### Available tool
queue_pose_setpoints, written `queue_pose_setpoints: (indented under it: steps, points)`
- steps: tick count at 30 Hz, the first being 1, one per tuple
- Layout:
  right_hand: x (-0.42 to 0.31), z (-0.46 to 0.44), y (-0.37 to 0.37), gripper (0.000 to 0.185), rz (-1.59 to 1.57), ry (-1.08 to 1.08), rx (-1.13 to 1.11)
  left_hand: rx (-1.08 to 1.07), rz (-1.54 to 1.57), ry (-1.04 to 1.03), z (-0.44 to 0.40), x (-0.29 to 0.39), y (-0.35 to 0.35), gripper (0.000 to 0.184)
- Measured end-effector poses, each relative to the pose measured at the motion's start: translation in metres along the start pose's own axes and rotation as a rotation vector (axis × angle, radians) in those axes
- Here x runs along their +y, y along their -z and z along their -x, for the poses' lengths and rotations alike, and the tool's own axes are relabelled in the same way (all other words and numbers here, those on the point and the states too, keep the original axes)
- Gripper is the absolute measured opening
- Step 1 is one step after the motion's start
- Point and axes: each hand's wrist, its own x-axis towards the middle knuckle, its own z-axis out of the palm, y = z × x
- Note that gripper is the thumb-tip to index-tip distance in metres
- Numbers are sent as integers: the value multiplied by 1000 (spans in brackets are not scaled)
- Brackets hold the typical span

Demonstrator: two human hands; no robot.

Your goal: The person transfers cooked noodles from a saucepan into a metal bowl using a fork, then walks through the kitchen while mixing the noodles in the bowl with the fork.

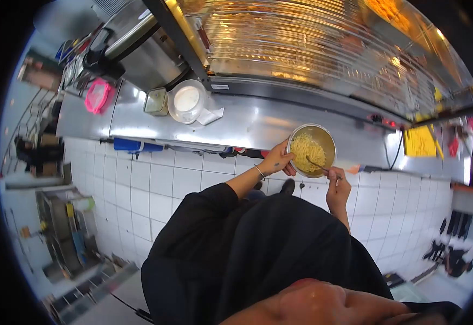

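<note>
A round metal bowl (331, 145) of pale yellow noodles (308, 150) is in front of me, at the counter's near edge. My left hand (277, 160) grips its left side, thumb at the rim and fingers underneath. My right hand (338, 187) is closed around the handle of a thin metal utensil (318, 164) at the bowl's lower right. The utensil's head dips into the noodles, so I cannot tell whether it is a spoon or a fork.
Behind the steel counter (247, 122) stands a lit glass cabinet with wire racks (301, 40). Leftward are a white tub (186, 102), a square container (155, 102), a large steel pot (152, 59) and a pink basket (98, 96). A yellow board (422, 142) lies right.
</note>
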Motion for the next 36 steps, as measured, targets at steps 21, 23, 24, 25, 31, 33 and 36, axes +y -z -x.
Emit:
queue_pose_setpoints:
  steps: [21,23,24,25,31,33,36]
  points:
    - [52,-120,-8,25,-516,-323,49,249,102,-210,-28,11,-14,76]
    - [49,-113,-18,24,-616,-432,67,226,103,-219,-28,6,-11,75]
    - [44,-111,-22,24,-668,-487,77,221,106,-211,-28,6,-10,74]
    - [40,-112,-23,24,-699,-508,63,216,110,-203,-28,5,-9,74]
    - [-4,-133,-3,20,-486,-142,45,196,100,-241,-22,6,-4,71]
    - [-23,-133,16,18,-155,99,-54,203,103,-234,-19,4,-3,70]
    - [-45,-127,33,12,148,497,-122,219,129,-227,-16,1,-2,69]
